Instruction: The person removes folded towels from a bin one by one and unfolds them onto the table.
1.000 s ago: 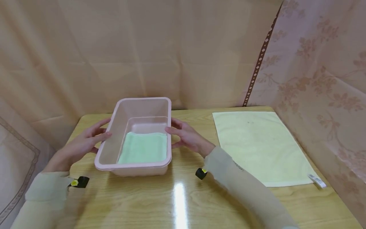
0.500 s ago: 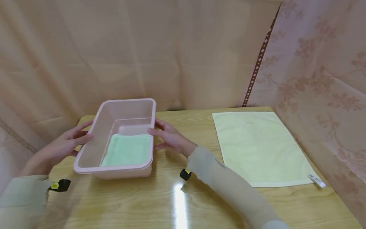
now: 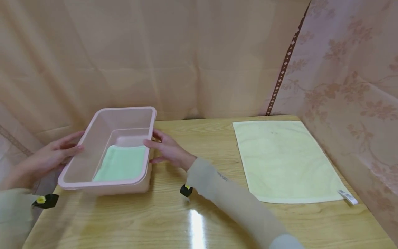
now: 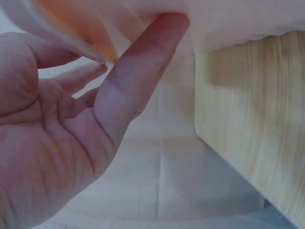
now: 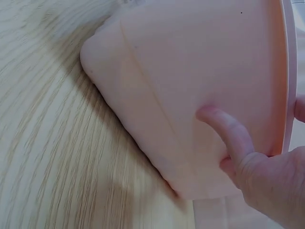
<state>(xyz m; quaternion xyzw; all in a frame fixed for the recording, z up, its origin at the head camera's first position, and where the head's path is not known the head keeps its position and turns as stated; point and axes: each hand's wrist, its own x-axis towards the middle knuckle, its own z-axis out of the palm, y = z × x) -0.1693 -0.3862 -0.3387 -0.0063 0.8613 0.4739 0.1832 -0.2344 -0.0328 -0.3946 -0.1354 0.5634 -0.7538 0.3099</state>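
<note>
A pale pink plastic tub [image 3: 127, 119] stands at the left of the table, its open top facing up. On its floor lies a folded mint-green cloth [image 3: 122, 163]. My left hand [image 3: 48, 159] grips the tub's left rim, thumb over the edge and other fingers outside. On the opposite side, my right hand [image 3: 171, 151] holds the right rim the same way. The right wrist view shows fingers of the right hand [image 5: 271, 176] against the tub's outer wall [image 5: 167, 62]. In the left wrist view, a finger of the left hand [image 4: 71, 124] touches the tub from below the rim.
A pale yellow towel [image 3: 289, 162] with a white tag [image 3: 348, 197] lies flat on the right of the wooden table [image 3: 199, 145]. Beige curtains [image 3: 174, 58] hang behind and at both sides. The table's left edge runs close by the tub.
Both hands have moved the tub leftward across the table, with the mint-green cloth inside it. The yellow towel has stayed where it was.
</note>
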